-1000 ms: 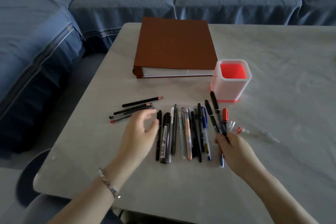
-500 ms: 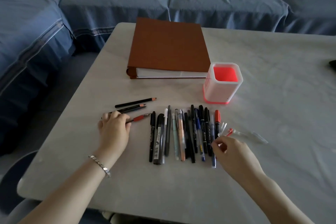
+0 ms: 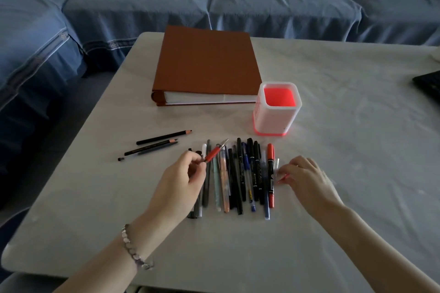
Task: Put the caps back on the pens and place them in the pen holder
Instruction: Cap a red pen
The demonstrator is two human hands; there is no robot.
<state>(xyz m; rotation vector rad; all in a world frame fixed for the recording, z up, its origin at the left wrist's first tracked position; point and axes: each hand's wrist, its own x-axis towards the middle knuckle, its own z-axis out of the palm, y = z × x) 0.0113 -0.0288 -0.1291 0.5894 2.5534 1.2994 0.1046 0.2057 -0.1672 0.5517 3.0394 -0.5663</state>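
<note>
Red-gripped pen (image 3: 212,155): uncapped, pinched in fingertips of left hand (image 3: 181,181), tip angled toward far side, held over left part of pen row (image 3: 238,178).
Pen row: laid side by side on worktop (image 3: 357,150), between the two hands (left hand overlapping its left end).
Right hand (image 3: 307,178): at row's right end, just beside red marker (image 3: 270,173), fingers curled down over small red cap (image 3: 283,177); actual grip impossible to tell.
Pen holder (image 3: 273,121): white, red inside, upright beyond row's right end, well apart from both hands.
Pencils (image 3: 164,137): left of row, before brown binder (image 3: 204,64).
</note>
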